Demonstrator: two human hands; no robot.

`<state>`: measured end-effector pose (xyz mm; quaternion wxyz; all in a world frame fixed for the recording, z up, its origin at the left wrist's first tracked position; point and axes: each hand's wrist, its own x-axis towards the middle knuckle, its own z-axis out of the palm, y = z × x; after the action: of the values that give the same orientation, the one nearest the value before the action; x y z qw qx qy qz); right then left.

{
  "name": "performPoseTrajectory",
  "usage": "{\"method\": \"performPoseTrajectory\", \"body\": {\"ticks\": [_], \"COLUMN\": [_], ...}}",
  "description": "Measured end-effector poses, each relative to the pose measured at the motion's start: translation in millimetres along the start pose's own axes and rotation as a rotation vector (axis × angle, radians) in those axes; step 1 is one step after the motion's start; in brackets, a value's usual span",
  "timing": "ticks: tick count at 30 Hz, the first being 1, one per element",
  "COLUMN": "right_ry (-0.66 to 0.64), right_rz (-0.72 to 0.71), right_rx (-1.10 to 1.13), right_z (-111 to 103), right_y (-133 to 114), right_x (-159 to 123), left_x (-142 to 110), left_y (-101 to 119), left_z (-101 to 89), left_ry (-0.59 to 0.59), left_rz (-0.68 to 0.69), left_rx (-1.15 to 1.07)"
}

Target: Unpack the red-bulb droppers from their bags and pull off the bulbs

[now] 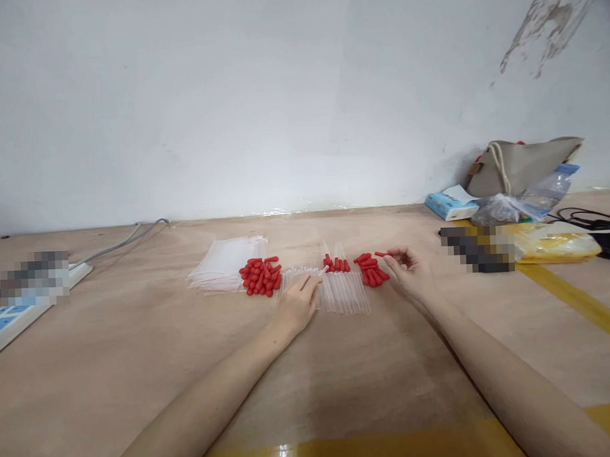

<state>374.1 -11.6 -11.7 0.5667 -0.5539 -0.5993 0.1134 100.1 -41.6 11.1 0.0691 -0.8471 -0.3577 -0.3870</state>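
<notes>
My left hand (298, 303) rests on the wooden table (140, 367) with its fingers closed on a clear glass tube (316, 275) from the row of clear tubes (344, 292). My right hand (409, 270) pinches one red rubber bulb (380, 254) just beside a small pile of red bulbs (370, 269). A larger heap of red bulbs (260, 276) lies left of the tubes. A few tubes with red bulbs fitted (336, 263) lie behind the row.
A stack of clear zip bags (229, 261) lies at the left of the heap. A white power strip (18, 312) with a grey cable sits far left. At the right stand a grey bag (525, 164), a tissue pack (449, 203), plastic bags and black cables (600, 226).
</notes>
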Motion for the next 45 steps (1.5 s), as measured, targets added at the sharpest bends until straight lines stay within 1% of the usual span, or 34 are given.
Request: {"method": "performPoseTrajectory", "body": {"ticks": [4, 7, 9, 14, 19, 23, 27, 29, 33, 35, 37, 41, 43, 45], "right_ry": [-0.114, -0.163, -0.174, -0.193, -0.202, -0.227, -0.247, -0.217, -0.09, -0.042, -0.045, -0.238, -0.304, -0.35], "right_rz": [0.008, -0.013, -0.03, -0.088, -0.126, -0.136, -0.145, -0.113, -0.015, -0.01, -0.058, -0.22, -0.251, -0.242], "right_rx": [0.004, -0.012, -0.034, -0.088, -0.106, -0.134, -0.136, -0.12, -0.107, -0.137, -0.224, -0.548, -0.666, -0.754], "right_z": [-7, -7, -6, -10, -12, -13, -15, -16, -13, -9, -1, 28, 44, 57], "right_y": [10, 9, 6, -2, -6, -8, -7, -5, -4, -12, -28, -68, -81, -85], "right_x": [3, 2, 2, 0, -2, -2, -2, -2, 0, 3, 6, 9, 9, 10], "left_x": [7, 7, 5, 0, -2, -1, -5, -9, -21, -27, -32, -35, -34, -34], "left_y": [7, 12, 15, 21, 22, 18, 1, -11, -31, -36, -37, -36, -36, -36], "left_z": [10.5, 15.9, 18.2, 21.8, 23.7, 13.4, -8.6, -20.9, -39.1, -42.2, -41.8, -38.6, -38.6, -39.4], "left_ry": [-0.076, -0.129, -0.148, -0.167, -0.124, -0.083, -0.053, -0.024, 0.012, 0.023, 0.022, -0.011, -0.023, -0.035], "left_rz": [0.014, -0.022, -0.053, -0.093, -0.058, -0.049, -0.054, -0.039, -0.001, 0.002, -0.009, -0.012, -0.013, -0.02], "left_rx": [-0.045, -0.085, -0.126, -0.172, -0.176, -0.163, -0.021, 0.065, 0.156, 0.16, 0.151, 0.12, 0.106, 0.098]}}
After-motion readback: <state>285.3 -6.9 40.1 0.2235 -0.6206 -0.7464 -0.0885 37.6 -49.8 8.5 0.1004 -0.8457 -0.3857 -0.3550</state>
